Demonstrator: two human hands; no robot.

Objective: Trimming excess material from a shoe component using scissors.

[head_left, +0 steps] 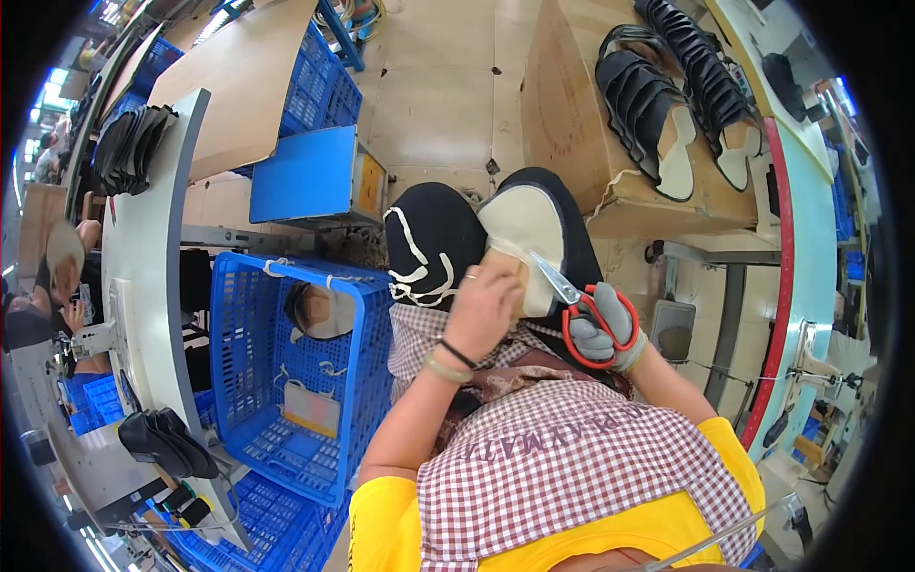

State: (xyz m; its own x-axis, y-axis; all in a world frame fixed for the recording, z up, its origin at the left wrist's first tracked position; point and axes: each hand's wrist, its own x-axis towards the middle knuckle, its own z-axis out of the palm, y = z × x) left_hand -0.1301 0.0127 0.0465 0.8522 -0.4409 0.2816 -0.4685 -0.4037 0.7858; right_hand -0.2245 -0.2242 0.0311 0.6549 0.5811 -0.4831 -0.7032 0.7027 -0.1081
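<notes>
Across my lap lies a shoe upper, cream inside with a dark edge. My left hand is bare, slightly blurred, with its fingers curled on the upper's near left edge; its fingertips are partly hidden. My right hand wears a grey glove and grips red-handled scissors. Their blades point up and left over the cream lining and look nearly closed. Thin white trimmed strips rest on my dark left trouser leg.
A blue plastic crate at my left holds an upper. Stacked dark uppers sit on a cardboard box at the far right. A blue box stands ahead left. Workbenches with sewing machines flank both sides.
</notes>
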